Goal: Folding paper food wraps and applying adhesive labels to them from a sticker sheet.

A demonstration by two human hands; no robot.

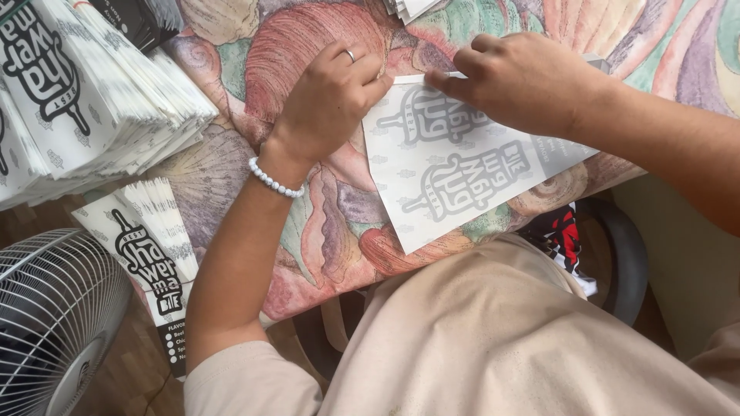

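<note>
Nearest the camera, a beige shirt fills the lower frame, with a white fan seen at the lower left above a wooden floor. Just past the fan, a small stack of printed wrappers is stood below the table edge. A table covered in a shell-patterned cloth is seen beyond, and a white printed sheet is laid flat on it, one corner reaching over the near edge. The sheet's far edge is pressed by both hands. The left hand, with a ring and a white bead bracelet, is curled with fingertips bearing on the sheet's far left corner. The right hand is closed on the same edge, fingers pinched together upon the paper. At the far left, a large pile of like sheets is stacked.
</note>
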